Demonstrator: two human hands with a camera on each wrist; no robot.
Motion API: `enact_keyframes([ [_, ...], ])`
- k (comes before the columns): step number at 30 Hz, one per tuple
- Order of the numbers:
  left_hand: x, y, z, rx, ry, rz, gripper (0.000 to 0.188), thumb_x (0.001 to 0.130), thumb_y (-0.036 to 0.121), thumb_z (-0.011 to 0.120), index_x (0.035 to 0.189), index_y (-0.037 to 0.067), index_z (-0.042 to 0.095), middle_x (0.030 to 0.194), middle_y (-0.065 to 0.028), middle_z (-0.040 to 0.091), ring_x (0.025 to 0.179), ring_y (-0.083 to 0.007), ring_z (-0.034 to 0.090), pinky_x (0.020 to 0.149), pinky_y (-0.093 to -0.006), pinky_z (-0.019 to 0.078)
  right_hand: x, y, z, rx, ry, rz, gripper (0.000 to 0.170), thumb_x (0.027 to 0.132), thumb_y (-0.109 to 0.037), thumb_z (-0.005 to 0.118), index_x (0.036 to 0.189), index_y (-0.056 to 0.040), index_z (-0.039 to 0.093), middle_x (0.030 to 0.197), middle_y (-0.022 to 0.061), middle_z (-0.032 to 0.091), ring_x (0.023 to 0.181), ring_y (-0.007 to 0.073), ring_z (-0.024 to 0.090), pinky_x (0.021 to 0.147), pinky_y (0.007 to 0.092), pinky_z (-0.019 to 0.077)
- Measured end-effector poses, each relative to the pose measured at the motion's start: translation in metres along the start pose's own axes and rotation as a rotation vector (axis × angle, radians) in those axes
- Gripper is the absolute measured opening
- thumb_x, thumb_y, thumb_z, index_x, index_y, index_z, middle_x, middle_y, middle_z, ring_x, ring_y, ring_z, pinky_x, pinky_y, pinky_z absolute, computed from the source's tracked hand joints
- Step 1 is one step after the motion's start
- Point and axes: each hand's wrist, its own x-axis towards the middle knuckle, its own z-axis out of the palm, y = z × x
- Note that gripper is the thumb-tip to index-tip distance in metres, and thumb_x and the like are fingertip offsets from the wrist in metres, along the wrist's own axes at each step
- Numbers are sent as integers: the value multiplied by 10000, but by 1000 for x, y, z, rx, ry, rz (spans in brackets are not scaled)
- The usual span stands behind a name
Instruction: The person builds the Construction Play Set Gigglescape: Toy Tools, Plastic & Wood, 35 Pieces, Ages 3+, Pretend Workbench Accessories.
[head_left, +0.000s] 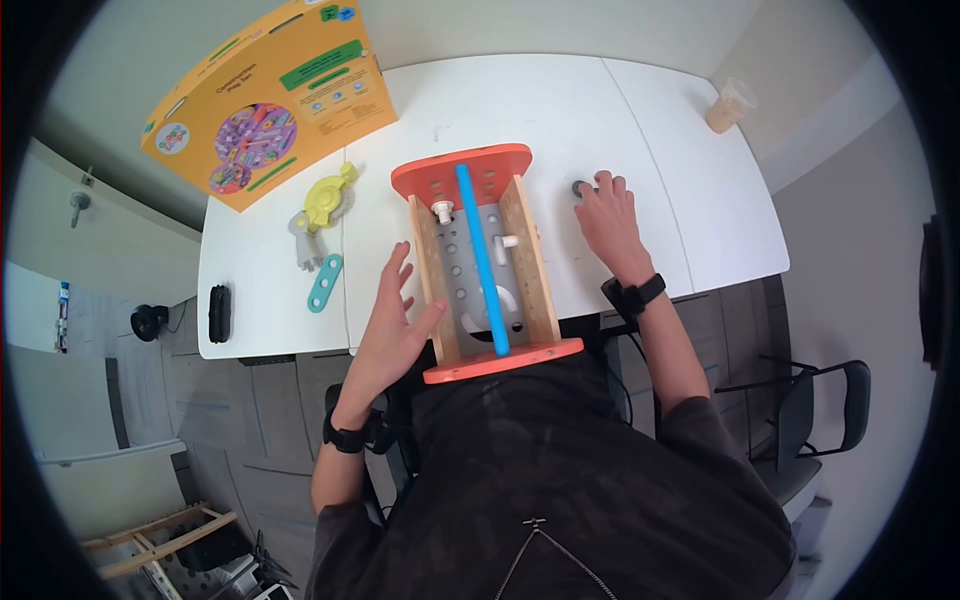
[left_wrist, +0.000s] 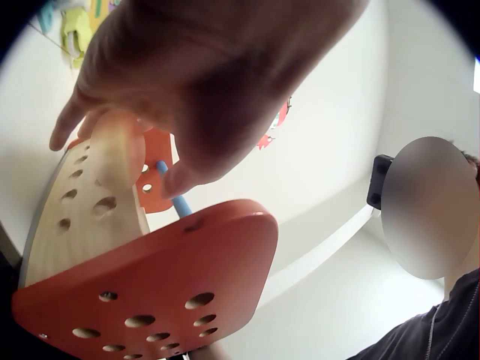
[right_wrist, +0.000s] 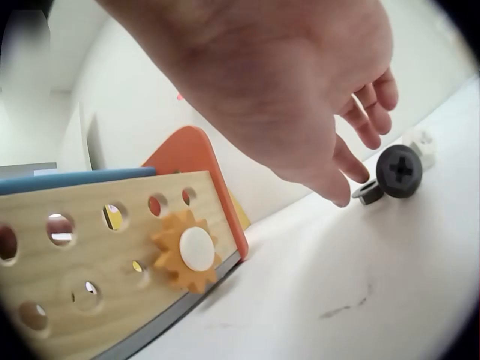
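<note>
A toy toolbox has red-orange end panels (head_left: 470, 165), wooden side panels (head_left: 530, 262) and a blue rod (head_left: 480, 255) for a handle. Beside its left panel my left hand (head_left: 392, 325) is held with fingers spread, holding nothing. To the right of the box, my right hand (head_left: 610, 225) reaches low over the table. In the right wrist view, thumb and forefinger tips come right at a dark toy nut (right_wrist: 369, 193), next to a black cross-slotted toy screw (right_wrist: 400, 171) and a whitish piece (right_wrist: 421, 146). An orange gear (right_wrist: 184, 251) with a white centre sits on the box's side.
Inside the box are white toy pegs (head_left: 505, 245). Left of it lie a yellow-green toy tool (head_left: 325, 203), a grey piece (head_left: 305, 245), a teal holed strip (head_left: 324, 284) and a black case (head_left: 220, 313). A yellow carton (head_left: 340, 105) stands behind; a cup (head_left: 730, 106) stands far right.
</note>
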Motion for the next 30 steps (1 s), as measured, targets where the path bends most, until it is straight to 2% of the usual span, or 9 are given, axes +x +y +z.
enact_keyframes([
  [8,13,14,-24,189,171,185,608,1052,177,641,1598,73,395,1748,-211,241,1598,-372,315,1246,-506,359,17,-5,13,-33,-56,-88,52,882,-65,698,836,-59,673,931,93,631,967,296,567,856,440,420],
  [11,20,27,-26,296,225,278,501,1054,121,613,1536,94,476,1717,-151,358,1566,-310,384,1242,-485,369,19,-8,3,41,-173,-44,50,915,-117,710,898,-71,698,909,63,674,975,280,590,890,455,413],
  [13,27,38,-25,323,241,353,406,1037,124,644,1431,68,562,1574,-178,509,1470,-359,481,1190,-458,413,23,-11,-10,127,-259,13,104,957,-174,719,994,-77,722,976,65,713,1009,274,608,936,464,414],
  [17,34,65,-19,376,168,418,253,998,121,711,1238,49,676,1211,-134,726,1173,-353,644,1069,-439,478,35,-30,-70,715,-206,203,159,971,-215,745,1042,-77,708,1035,25,748,996,187,637,896,373,439],
  [18,41,65,-12,422,221,607,243,954,157,775,1168,65,704,1018,-81,730,1001,-310,647,942,-425,494,37,-36,-90,942,-228,246,180,980,-225,748,1073,-79,700,1064,16,751,1008,160,642,889,352,449],
  [20,43,81,-2,538,163,645,258,923,152,808,1150,86,704,1010,-58,724,976,-279,657,898,-394,489,31,-42,-104,1314,-289,269,209,1007,-193,742,1163,-84,653,1162,-3,737,1052,79,642,858,288,481],
  [23,49,95,13,669,152,786,295,872,183,853,1106,99,695,958,-32,689,908,-261,634,821,-396,465,20,-68,-123,1604,-400,261,217,1013,-154,736,1185,-83,623,1187,17,722,1052,78,649,895,281,489],
  [25,53,98,18,740,150,862,308,867,194,857,1103,95,685,943,-35,677,896,-261,626,807,-400,458,14,-76,-123,1690,-418,287,213,1015,-119,732,1178,-91,598,1229,34,707,1037,66,641,916,269,489],
  [30,53,100,21,830,136,816,286,907,241,816,1100,95,664,953,-43,649,898,-253,612,824,-405,451,7,-81,-116,1733,-422,334,209,1012,-113,738,1155,-93,588,1219,41,702,1000,58,628,933,275,488],
])
